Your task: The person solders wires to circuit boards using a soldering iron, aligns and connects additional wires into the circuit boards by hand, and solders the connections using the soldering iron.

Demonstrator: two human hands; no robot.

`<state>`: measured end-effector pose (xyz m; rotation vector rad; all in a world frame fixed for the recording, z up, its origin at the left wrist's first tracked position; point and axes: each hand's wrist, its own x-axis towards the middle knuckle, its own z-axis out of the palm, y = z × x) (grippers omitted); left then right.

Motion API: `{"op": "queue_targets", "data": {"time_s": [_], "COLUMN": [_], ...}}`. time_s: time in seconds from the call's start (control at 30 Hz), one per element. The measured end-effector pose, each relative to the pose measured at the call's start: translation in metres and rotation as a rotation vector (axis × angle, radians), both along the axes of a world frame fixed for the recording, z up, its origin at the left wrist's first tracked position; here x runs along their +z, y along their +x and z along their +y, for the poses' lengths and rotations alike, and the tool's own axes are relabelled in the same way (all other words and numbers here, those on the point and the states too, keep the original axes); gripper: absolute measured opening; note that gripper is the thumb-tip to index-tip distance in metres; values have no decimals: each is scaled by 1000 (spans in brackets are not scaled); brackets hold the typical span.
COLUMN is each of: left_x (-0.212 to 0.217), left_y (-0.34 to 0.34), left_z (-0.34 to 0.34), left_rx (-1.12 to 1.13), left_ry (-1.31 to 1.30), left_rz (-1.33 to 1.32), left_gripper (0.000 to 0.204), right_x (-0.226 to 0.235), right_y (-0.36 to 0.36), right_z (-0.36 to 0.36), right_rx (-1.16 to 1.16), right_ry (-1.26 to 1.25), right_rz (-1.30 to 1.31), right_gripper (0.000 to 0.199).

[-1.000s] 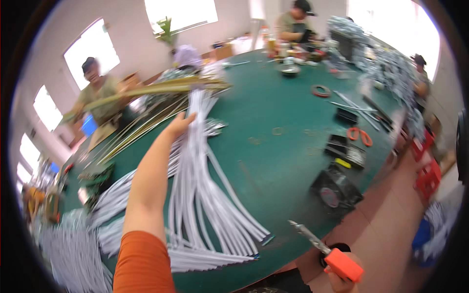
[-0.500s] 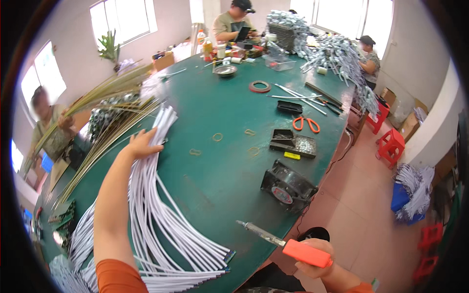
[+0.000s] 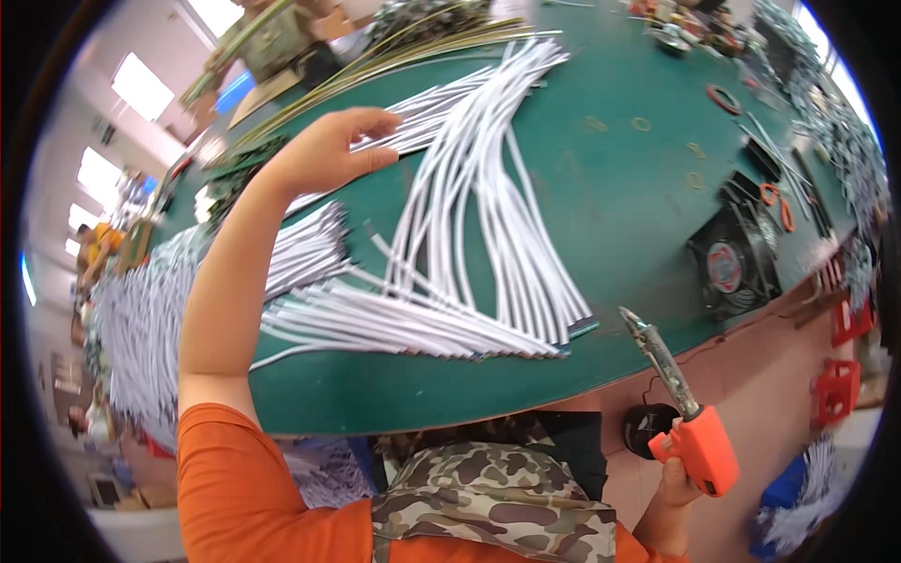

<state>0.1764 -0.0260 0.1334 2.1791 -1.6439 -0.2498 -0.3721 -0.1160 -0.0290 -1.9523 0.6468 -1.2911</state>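
My right hand (image 3: 673, 485) grips a soldering gun (image 3: 706, 454) by its orange pistol-shaped handle, its metal tip raised off the table's near right edge. My left hand (image 3: 343, 145) hovers open over a group of white cables (image 3: 422, 111), thumb and fingers apart and nothing held. Right of it, a long fan of white cables (image 3: 479, 178) spreads toward me, several ending in small dark or green tips. Across its near end lies another row of white cables (image 3: 413, 322). A further short stack of cables (image 3: 310, 246) sits below my left forearm.
A black fan (image 3: 732, 258) stands at the green table's (image 3: 610, 206) right edge, near orange-handled scissors (image 3: 779, 205). A heap of pale cables (image 3: 145, 333) fills the left side. Long yellowish strips (image 3: 375, 70) lie at the far left, near another person (image 3: 272, 42).
The view has swung left and down. My left hand has come off the long cable fan and moved left over other cables. My right hand still holds the soldering gun, now tilted more upright.
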Motion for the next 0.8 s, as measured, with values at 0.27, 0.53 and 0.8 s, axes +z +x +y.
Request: {"op": "queue_targets", "data": {"time_s": [0.27,0.53,0.8], "left_x": [-54,-98,-112], "left_y": [-60,-121,-204], "left_z": [166,168,26], "left_rx": [75,-91,-464], "left_ry": [53,-153,-300], "left_rz": [-1,10,-93], "left_gripper": [40,36,29], "right_x": [-4,1,-3], "right_y": [9,7,4], "right_z": [22,27,27], "right_rx": [71,115,136], "right_ry": [41,101,80], "right_rz": [10,-54,-5], "right_gripper": [17,16,23]}}
